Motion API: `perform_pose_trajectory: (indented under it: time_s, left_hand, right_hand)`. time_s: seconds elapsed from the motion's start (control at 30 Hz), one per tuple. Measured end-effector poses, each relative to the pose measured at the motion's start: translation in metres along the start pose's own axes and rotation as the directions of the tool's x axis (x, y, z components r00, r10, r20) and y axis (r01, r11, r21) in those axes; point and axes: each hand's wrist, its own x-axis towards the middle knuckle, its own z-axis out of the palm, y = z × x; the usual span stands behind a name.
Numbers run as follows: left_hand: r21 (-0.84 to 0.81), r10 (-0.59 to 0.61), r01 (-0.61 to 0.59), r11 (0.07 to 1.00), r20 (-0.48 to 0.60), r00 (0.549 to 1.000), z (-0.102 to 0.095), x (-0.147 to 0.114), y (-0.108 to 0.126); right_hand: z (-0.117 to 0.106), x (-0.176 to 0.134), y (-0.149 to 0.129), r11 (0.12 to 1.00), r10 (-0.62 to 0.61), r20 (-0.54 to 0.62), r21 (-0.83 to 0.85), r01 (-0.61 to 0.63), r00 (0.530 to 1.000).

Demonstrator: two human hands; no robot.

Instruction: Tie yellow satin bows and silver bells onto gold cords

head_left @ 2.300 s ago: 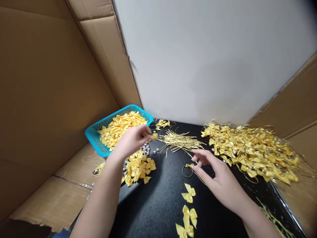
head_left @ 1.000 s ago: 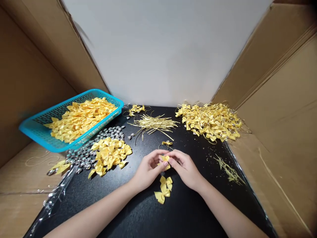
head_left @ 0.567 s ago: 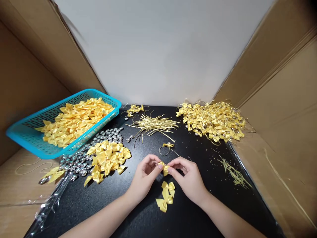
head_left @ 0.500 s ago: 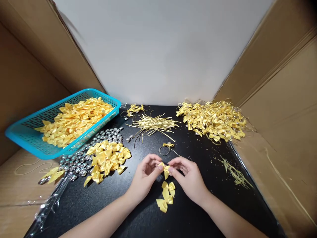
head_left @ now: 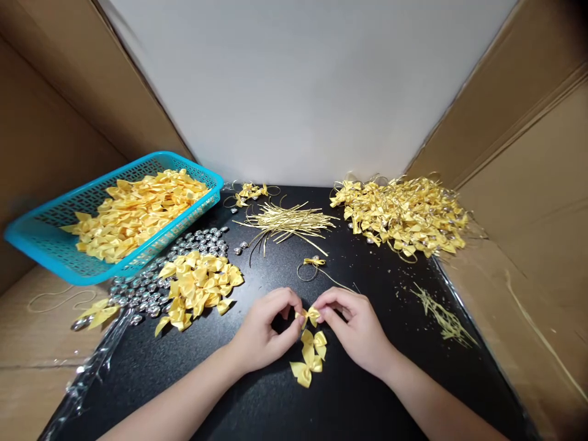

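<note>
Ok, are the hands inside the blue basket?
No, the left hand and right hand hold a yellow bow away from the basket.

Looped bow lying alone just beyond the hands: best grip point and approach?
I'd pinch the looped bow itself, across its narrow body, from above and the far side. It lies low on the table; its cord loop spreads on the near side and the cord tail runs toward the right hand, so that approach likely avoids snagging.
</note>
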Motion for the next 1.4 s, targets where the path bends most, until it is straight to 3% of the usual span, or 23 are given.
perform_pose_trajectory:
  time_s: [0.27,0.4,0.63,0.83,1.4]
  left_hand:
    - [0.11,-0.052,0.04,0.993,0.108,0.993,-0.001,-0.001,-0.001]
    - [0.109,-0.093,0.074,0.991,0.176,0.98,-0.002,0.001,0.0]
    - [0.173,-0.078,0.033,0.984,0.259,0.963,-0.001,-0.001,-0.003]
    - [0.222,-0.077,0.013,0.975,0.283,0.956,0.0,-0.003,-0.006]
    - [0.17,-0.113,0.07,0.983,0.259,0.959,0.0,-0.001,-0.004]
  right_hand:
    - [-0.001,-0.001,0.0,0.998,-0.033,0.058,-0.044,0.035,0.998]
    - [-0.003,-0.001,-0.003,0.981,-0.136,0.079,-0.131,0.145,0.988]
    - [-0.007,-0.001,-0.001,0.863,-0.265,0.23,-0.378,0.337,0.936]
    - [-0.005,-0.002,0.004,0.737,-0.355,0.26,-0.513,0.44,0.898]
    - [-0.006,-0.002,0.001,0.679,-0.356,0.256,-0.59,0.437,0.899]
